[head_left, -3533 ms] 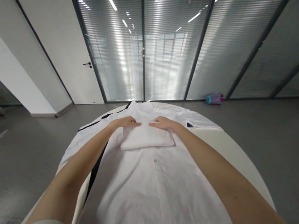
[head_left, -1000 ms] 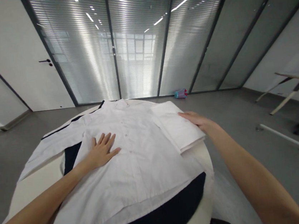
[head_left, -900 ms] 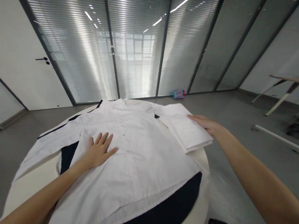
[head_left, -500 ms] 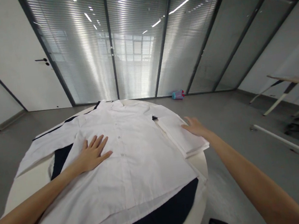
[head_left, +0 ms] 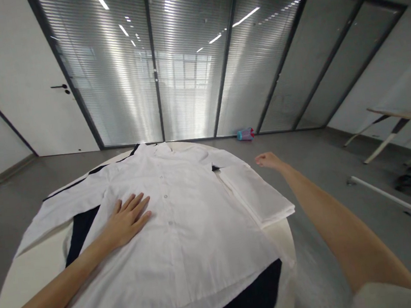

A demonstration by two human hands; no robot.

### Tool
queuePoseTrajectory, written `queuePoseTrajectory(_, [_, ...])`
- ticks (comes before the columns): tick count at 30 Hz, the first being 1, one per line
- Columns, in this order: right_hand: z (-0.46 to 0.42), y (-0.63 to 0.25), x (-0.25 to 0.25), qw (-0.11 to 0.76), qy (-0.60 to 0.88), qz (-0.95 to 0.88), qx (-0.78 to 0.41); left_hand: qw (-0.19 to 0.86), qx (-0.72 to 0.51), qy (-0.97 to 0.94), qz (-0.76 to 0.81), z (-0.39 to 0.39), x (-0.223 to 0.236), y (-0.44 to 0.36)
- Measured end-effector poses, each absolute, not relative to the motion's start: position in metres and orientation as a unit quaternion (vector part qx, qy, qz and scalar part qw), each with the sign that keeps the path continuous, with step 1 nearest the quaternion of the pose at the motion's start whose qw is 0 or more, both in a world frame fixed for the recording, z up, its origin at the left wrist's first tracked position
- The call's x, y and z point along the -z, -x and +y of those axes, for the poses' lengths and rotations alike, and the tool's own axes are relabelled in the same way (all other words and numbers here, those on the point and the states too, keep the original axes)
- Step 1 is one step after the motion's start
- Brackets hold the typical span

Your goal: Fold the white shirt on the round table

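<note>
A white button-up shirt [head_left: 196, 234] lies spread front side up, its collar at the far side. Flat on the shirt's left front rests my left hand [head_left: 129, 222], open with the fingers stretched. One shirt sleeve [head_left: 256, 192] lies along the right table edge, its cuff end reaching slightly past the rim. Just beyond that sleeve, my right hand [head_left: 268, 160] hovers apart from the cloth, fingers curled in and nothing visible in them. The other sleeve [head_left: 63, 205] stretches out to the left. Dark navy cloth [head_left: 240, 301] shows from beneath the shirt.
A round cream table [head_left: 26, 273] carries the clothes. Behind it stand a glass wall with blinds [head_left: 182, 77] and a white door [head_left: 37, 109]. A blue and pink basket [head_left: 245, 134] lies on the floor. At right are another table [head_left: 405, 115] and a white pole [head_left: 400, 201].
My right hand has lifted off the right sleeve, moving slightly up and right, and its fingers have curled in. My left hand stays flat on the shirt. The view has shifted slightly.
</note>
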State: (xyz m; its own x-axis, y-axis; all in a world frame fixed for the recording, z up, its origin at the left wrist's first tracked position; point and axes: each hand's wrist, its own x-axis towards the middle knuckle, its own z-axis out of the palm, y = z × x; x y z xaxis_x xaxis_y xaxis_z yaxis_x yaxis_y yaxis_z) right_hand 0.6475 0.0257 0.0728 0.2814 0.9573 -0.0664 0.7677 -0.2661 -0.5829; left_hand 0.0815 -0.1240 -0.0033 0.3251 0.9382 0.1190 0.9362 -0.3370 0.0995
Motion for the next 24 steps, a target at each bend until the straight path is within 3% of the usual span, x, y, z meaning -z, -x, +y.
queuePoseTrajectory(4, [0.035,-0.66,-0.054,0.173,0.778,-0.531,-0.287,0.008,-0.083,-0.812,0.578,-0.124,0.004,-0.081])
queuePoseTrajectory(9, [0.045,-0.656,-0.032,0.176,0.746,-0.557,-0.319,0.003,-0.082,-0.813,0.576,-0.123,0.008,-0.079])
queuePoseTrajectory(24, [0.072,-0.654,-0.023,0.151,0.778,-0.585,-0.173,0.0,-0.093,-0.818,0.567,-0.121,0.011,-0.077])
